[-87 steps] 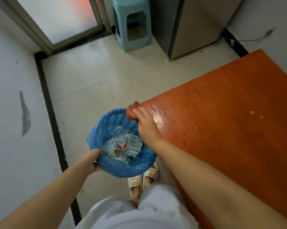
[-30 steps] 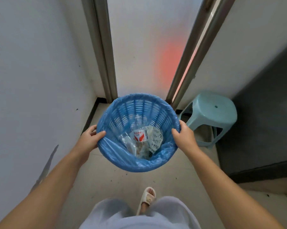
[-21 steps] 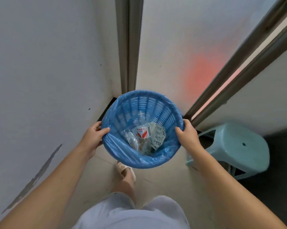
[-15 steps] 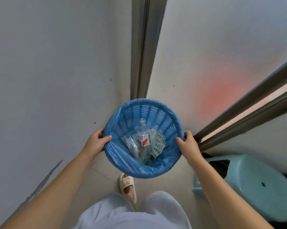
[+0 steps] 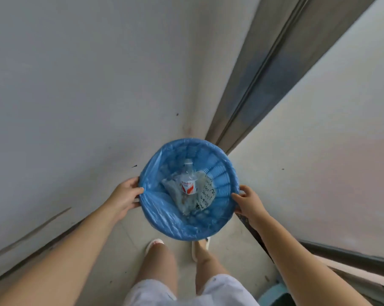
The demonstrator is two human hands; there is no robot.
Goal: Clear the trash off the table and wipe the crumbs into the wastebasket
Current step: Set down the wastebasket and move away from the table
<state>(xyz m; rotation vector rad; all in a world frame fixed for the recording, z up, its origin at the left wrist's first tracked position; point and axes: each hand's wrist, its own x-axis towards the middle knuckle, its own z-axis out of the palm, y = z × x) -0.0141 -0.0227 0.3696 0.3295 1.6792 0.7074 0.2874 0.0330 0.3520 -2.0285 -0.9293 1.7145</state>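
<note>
You've got the wastebasket held up off the floor, a round blue slatted plastic one with a blue bag lining it and folded out over the rim. Your left hand grips the rim on its left side, thumb hooked over the bag edge, and your right hand grips the opposite side. Down at the bottom of the wastebasket lies a crushed clear plastic bottle with a red and white label, neck pointing away from you. Just right of the bottle, touching it, lies a crumpled wrapper with black squiggles.
</note>
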